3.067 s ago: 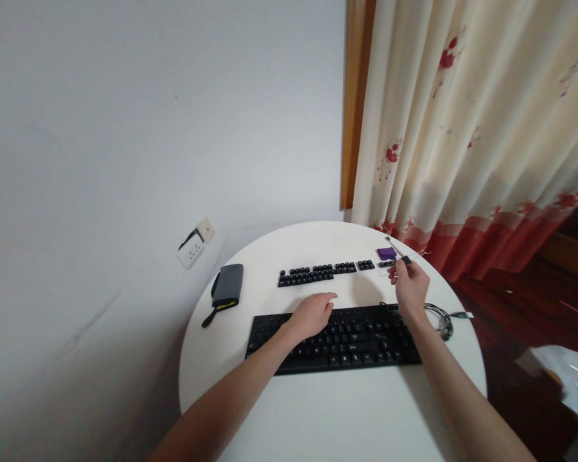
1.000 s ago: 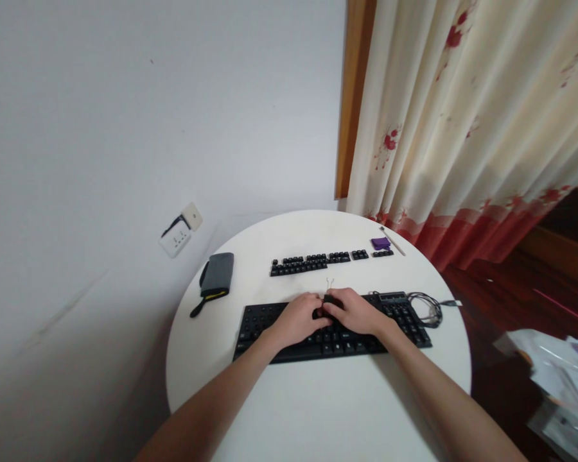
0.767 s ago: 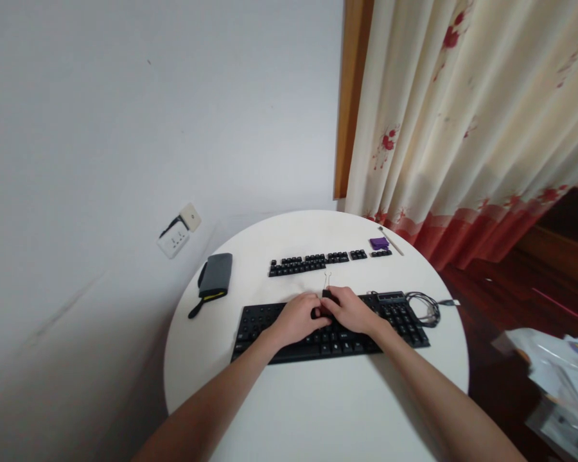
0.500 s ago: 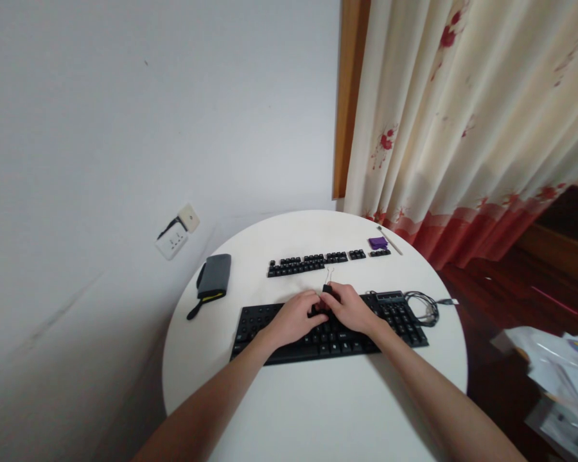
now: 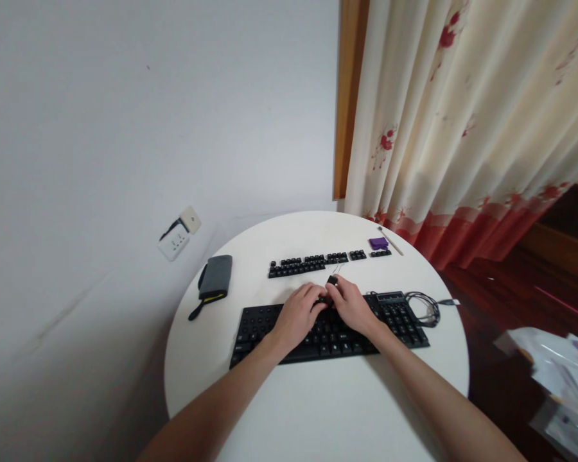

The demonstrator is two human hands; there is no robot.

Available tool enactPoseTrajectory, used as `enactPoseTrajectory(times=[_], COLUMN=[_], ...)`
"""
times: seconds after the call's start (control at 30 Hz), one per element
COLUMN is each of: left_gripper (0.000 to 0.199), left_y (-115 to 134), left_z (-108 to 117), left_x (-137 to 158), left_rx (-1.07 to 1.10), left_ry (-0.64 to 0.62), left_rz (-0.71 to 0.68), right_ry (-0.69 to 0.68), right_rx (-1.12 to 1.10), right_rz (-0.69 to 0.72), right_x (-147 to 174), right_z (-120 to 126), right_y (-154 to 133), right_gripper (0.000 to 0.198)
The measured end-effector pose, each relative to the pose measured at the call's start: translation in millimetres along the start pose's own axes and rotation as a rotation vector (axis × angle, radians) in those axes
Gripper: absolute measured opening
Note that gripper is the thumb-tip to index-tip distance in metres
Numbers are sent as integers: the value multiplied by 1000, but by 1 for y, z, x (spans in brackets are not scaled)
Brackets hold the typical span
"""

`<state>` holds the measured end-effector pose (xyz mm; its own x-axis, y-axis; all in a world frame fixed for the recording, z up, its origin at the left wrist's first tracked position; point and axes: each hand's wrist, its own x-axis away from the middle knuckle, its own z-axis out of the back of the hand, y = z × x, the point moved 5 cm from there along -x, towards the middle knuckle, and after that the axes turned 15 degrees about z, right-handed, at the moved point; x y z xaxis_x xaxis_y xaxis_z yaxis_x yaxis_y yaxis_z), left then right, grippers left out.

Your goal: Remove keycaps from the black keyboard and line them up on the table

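A black keyboard (image 5: 351, 348) lies on the round white table, with part of its keys hidden under my hands. My right hand (image 5: 352, 307) is closed on a wire keycap puller (image 5: 332, 280), its black handle between the fingers and its thin wire ends pointing away from me. Beside it, my left hand (image 5: 296, 312) is over the keyboard's upper middle, fingers bent together near the puller. Whatever those left fingertips pinch is too small and hidden to name. Removed keycaps (image 5: 296, 269) stand in rows behind the keyboard.
A grey pouch (image 5: 216, 277) with a strap lies at the left. At the back right are a purple cloth (image 5: 378, 244) and a slim white brush (image 5: 391, 241). The keyboard's coiled cable (image 5: 428, 308) lies at the right, near the table edge.
Both hands have shifted slightly away from me. The puller has moved a little right and farther back, and its wire ends now reach the row of keycaps in view.
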<state>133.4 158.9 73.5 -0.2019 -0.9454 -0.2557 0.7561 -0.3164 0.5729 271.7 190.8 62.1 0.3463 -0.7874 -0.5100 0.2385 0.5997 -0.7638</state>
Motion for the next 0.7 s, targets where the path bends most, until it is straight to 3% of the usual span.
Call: enactPoseTrajectory(times=[0.2,0.43,0.6,0.7], left_gripper=[17,16,12,12], left_y=[6,13,9,3], left_z=[3,3,11,15], left_x=[1,5,0,-14], left_rx=[-114,-41,74,24], left_ry=[74,141,205,158], left_rz=[-104,-139,-70,-17], right_ry=[46,105,203,337], right_rx=[51,-46,-110,-95], right_rz=[53,2,-113,-117], right_x=[-1,-3,-4,-5], right_z=[4,5,16,32], right_y=[-2,5,15,22], right_gripper=[22,25,32,37])
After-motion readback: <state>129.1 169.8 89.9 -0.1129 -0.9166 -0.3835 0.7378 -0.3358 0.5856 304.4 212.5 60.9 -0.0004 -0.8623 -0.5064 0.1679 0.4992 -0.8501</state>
